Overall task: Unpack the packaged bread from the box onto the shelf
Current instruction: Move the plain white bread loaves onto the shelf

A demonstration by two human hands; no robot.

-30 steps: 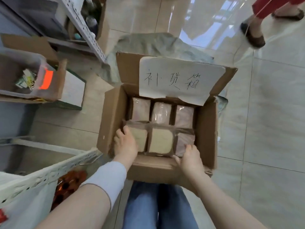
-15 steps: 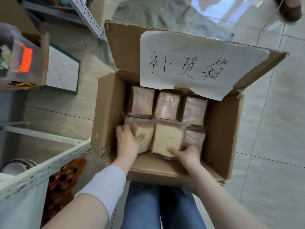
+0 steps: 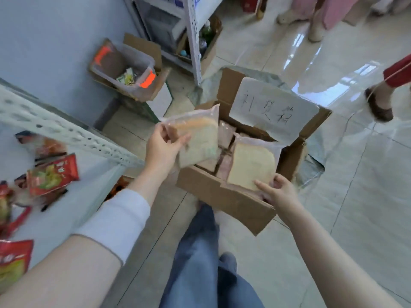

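Head view shows the left hand (image 3: 161, 150) gripping one bread pack (image 3: 198, 138) above the open cardboard box (image 3: 222, 196), the right hand (image 3: 279, 192) pinching a second pack (image 3: 251, 164) over it; the shelf (image 3: 66, 134) stands left.

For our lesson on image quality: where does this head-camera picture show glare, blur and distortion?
Head view: window glare whitens the glossy floor tiles; motion blur smears the snack packets on the shelf; wide-angle distortion bends the shelf's rail; both bread packs stay fairly sharp.
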